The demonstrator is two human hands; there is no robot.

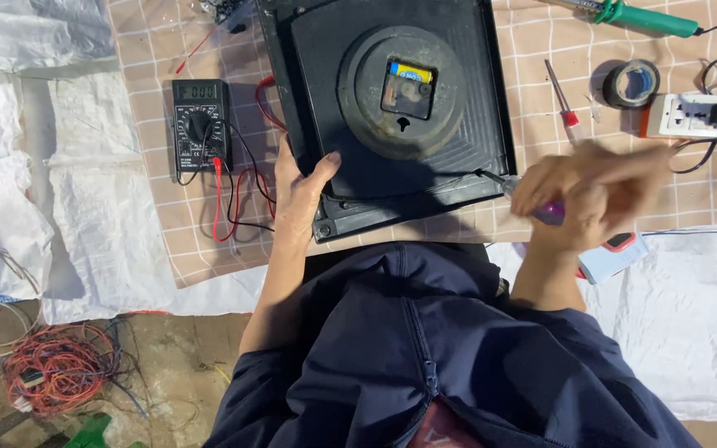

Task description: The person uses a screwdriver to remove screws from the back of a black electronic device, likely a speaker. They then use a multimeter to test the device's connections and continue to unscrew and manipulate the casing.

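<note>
A square black wall clock (pixel 392 108) lies face down on a checked cloth, its round back hub and battery movement (pixel 408 87) facing up. My left hand (pixel 300 195) grips the clock's near left corner, thumb on top. My right hand (pixel 595 195), blurred by motion, holds a screwdriver with a purple handle (pixel 549 213); its metal tip (pixel 491 177) touches the clock's near right corner.
A black multimeter (pixel 201 124) with red and black leads lies left of the clock. To the right are a red-handled screwdriver (pixel 563 104), a roll of tape (pixel 631 83), a white power socket (pixel 686 114) and a green soldering iron (pixel 641 15). A tangle of red wire (pixel 60 365) sits on the floor.
</note>
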